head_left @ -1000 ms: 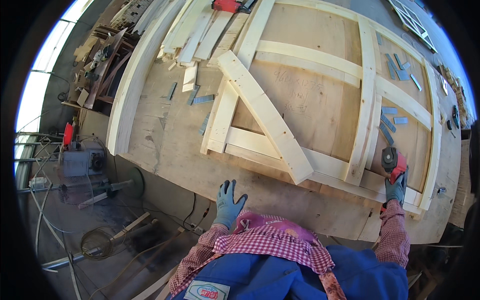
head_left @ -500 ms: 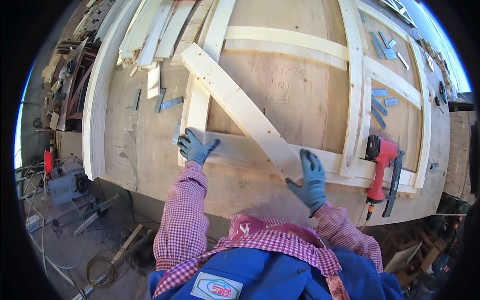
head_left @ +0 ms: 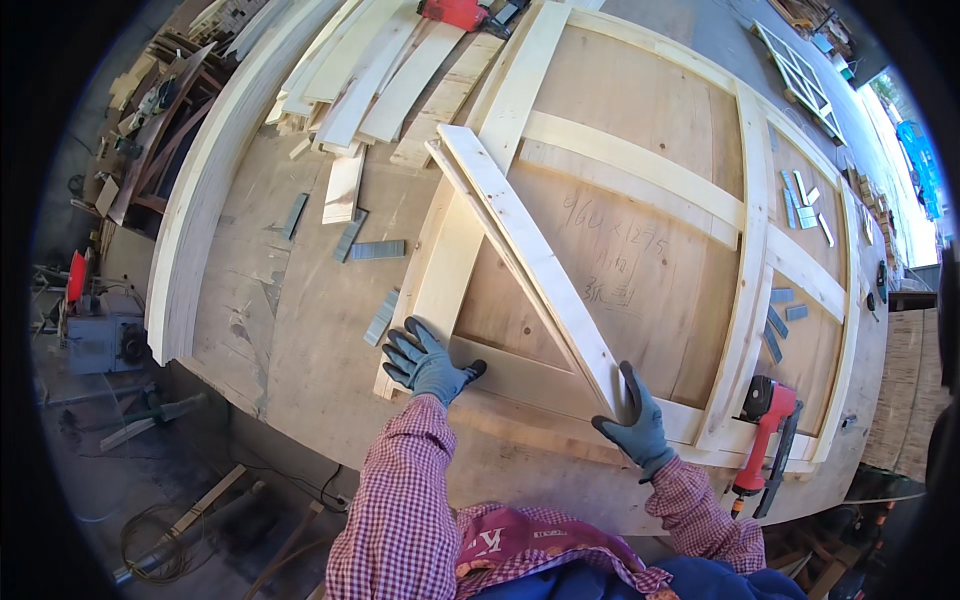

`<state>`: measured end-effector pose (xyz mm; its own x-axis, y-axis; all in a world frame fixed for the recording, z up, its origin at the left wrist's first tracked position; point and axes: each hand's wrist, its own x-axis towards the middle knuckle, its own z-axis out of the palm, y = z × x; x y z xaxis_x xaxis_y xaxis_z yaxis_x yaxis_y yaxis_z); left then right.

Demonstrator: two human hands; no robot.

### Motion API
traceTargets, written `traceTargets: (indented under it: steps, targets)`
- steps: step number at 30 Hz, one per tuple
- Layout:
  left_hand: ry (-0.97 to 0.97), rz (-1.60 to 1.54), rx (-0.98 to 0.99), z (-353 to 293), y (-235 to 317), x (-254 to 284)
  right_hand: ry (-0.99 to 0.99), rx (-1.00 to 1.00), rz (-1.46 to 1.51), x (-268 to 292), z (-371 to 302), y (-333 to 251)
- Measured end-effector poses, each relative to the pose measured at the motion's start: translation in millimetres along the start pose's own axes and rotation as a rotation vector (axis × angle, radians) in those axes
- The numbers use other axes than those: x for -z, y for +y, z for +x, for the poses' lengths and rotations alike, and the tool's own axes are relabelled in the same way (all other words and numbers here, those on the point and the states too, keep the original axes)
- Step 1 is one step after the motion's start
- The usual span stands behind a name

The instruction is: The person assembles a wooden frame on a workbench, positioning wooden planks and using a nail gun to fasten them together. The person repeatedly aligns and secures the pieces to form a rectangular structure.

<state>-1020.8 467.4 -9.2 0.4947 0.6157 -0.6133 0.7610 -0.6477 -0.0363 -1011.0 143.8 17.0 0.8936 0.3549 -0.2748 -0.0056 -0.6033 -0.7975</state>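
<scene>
A pale pine board (head_left: 540,250) lies slantwise across a wooden frame (head_left: 640,205) on the workbench. Along its left side runs a narrow strip of wood; I cannot tell whether that is the board's own edge or a second piece. Around the board's near end, my right hand (head_left: 640,425) is closed, thumb on the left and fingers on the right. My left hand (head_left: 428,362) rests spread on the frame's near left corner, holding nothing. Both hands wear grey-blue gloves with dark fingertips. A red nail gun (head_left: 765,430) lies on the frame's near right corner.
Strips of staples (head_left: 376,250) lie left of the frame, and more staple strips (head_left: 775,325) inside its right part. Loose planks (head_left: 385,80) are heaped at the far left, beside a long stack of boards (head_left: 200,210). Another red tool (head_left: 455,12) sits at the far edge.
The view has shifted, so the bench appears turned. The slanting board now stands steeper across the frame, with its side strip showing. My right hand has closed on its near end; my left remains spread.
</scene>
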Motion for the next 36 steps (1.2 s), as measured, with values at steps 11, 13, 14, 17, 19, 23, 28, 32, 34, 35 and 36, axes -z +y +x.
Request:
traceTargets:
  steps: [11,13,14,17,19,23,28,32,34,35,36]
  targets:
    - [-0.013,0.010,0.018,5.6,-2.1,-1.6,-0.126,-0.115,1.188,79.8,61.6,-58.5]
    - [-0.009,0.012,0.029,4.3,-5.7,-2.1,-0.112,-0.047,1.303,101.0,118.7,-64.8]
    - [0.006,0.010,0.018,2.8,-5.6,-0.8,-0.096,-0.001,1.376,114.3,149.9,-64.6]
    - [-0.006,0.013,0.012,3.0,-2.4,-1.8,0.069,0.019,1.224,158.0,234.5,-42.9]
    - [0.002,0.014,-0.015,5.9,3.2,-5.7,0.409,-0.102,1.171,183.7,278.5,1.7]
    - [0.000,0.001,0.024,6.4,-7.8,-7.3,0.720,-0.259,0.588,192.8,298.0,37.6]
    - [-0.006,0.006,-0.010,4.1,4.2,-3.2,0.970,-0.112,0.287,188.7,253.6,90.8]
    - [0.018,0.012,0.027,6.6,-7.0,-8.0,0.803,-0.048,0.310,124.0,140.3,40.1]
    - [0.032,0.008,0.026,8.6,-8.2,-10.3,0.646,-0.114,0.064,107.5,74.8,28.4]
    - [0.031,0.006,0.017,8.1,-6.5,-10.5,0.628,-0.091,0.049,97.8,43.2,26.4]
    - [0.030,0.007,0.005,7.9,-3.8,-10.2,0.614,-0.072,0.032,88.4,12.2,25.1]
